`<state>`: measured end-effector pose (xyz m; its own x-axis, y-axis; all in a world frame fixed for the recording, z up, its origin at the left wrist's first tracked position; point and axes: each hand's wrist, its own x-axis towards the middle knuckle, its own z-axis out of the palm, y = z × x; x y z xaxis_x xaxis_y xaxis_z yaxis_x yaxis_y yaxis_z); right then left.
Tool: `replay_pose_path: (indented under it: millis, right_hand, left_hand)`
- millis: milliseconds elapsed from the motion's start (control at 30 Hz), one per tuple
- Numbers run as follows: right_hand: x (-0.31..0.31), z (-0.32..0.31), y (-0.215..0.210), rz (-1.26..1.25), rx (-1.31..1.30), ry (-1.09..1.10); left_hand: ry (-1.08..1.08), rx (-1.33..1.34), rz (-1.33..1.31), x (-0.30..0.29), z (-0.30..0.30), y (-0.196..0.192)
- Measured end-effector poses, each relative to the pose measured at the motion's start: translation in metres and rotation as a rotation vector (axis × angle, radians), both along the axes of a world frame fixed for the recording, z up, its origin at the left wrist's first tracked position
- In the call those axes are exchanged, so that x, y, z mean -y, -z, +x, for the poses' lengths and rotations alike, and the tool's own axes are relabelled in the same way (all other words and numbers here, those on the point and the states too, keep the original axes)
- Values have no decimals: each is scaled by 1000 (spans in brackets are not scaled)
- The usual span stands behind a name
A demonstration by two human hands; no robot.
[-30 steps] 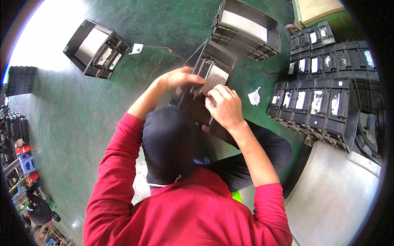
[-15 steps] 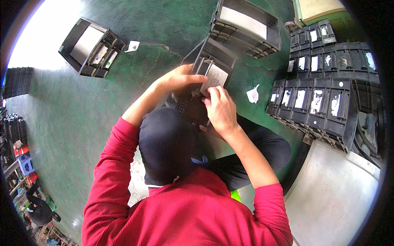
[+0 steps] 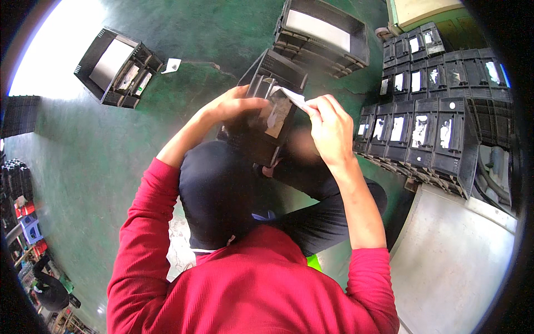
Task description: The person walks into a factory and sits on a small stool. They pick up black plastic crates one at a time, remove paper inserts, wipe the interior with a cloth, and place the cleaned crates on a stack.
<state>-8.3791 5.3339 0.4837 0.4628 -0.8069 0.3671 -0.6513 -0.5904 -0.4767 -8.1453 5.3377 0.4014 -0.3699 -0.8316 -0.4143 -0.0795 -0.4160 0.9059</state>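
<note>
A black plastic crate (image 3: 261, 147) leans in front of my legs, tilted on its side. My left hand (image 3: 236, 104) grips the crate's far left part, its thumb lying across the side toward the label. Between finger and thumb, my right hand (image 3: 332, 125) pinches the loose end of a white paper label (image 3: 293, 97). That label is lifted off the crate at its near end, and its far end still touches the crate beside my left thumb. Torn paper residue (image 3: 276, 119), whitish and tan, shows on the bared patch of the crate.
Another black crate (image 3: 356, 47) stands just beyond, and one more (image 3: 92, 83) sits far left. A paper scrap (image 3: 172, 65) lies on the green floor. Stacked crates (image 3: 428, 125) with torn labels line the right, beside a pale metal panel (image 3: 445, 256).
My right hand has moved right and away from the crate, pulling the label up from its surface. The label lay flat before. My left hand keeps its hold.
</note>
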Motion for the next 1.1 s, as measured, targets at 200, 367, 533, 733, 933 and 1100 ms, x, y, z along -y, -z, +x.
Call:
replay_pose_path:
  millis: [200,367,533,733,933,1100]
  right_hand:
    - [6,-34,-8,0,234,117]
    - [82,-150,49,525,93,475]
    - [120,-239,206,234,-548,1041]
    - [77,-213,327,281,-542,742]
    - [66,-225,362,603,-414,573]
    - [85,-251,360,936,95,645]
  left_hand:
    - [-2,98,-80,3,-3,2]
    - [34,148,-53,11,-1,-4]
    - [-34,280,-95,11,12,-28]
    - [-104,504,-215,8,26,-40]
    - [126,992,-384,9,26,5]
    - [296,1154,-407,2,24,63]
